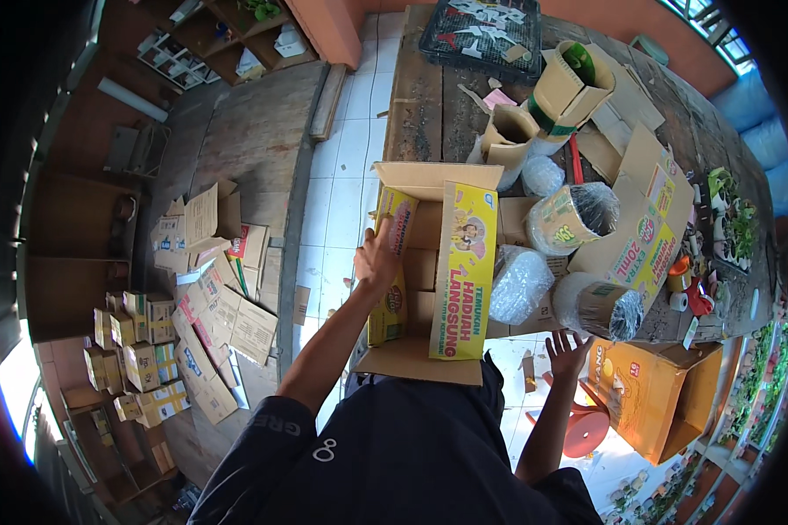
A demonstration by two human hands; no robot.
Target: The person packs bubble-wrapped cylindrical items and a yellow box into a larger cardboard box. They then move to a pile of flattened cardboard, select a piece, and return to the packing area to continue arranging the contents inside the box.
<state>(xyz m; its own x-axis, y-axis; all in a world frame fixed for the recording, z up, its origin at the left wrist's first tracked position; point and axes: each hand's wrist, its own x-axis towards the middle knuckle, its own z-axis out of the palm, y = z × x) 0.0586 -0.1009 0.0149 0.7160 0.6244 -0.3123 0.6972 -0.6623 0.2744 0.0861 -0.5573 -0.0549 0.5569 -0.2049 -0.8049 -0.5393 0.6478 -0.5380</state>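
An open cardboard box (471, 275) with yellow printed flaps stands at the table's near edge, against my body. Inside it, the bare brown bottom shows. My left hand (376, 257) grips the left flap, fingers over its printed face. My right hand (567, 354) is raised off the near table edge, fingers spread and holding nothing. Just beyond it lies a bubble-wrapped cardboard cylinder (591, 305). Right of the box is a bubble-wrapped bundle (521, 284). Another wrapped cylinder (568, 220) stands behind, its top covered in clear film.
Two open cardboard tubes (509, 134) (568, 92) stand farther back, one holding a green leaf. A black crate (482, 36) holds plant tags. Orange tape dispensers (689, 289) lie right. Below are a red stool (584, 430) and orange carton (650, 394). Flattened cardboard (217, 315) and taped boxes (141, 357) lie left.
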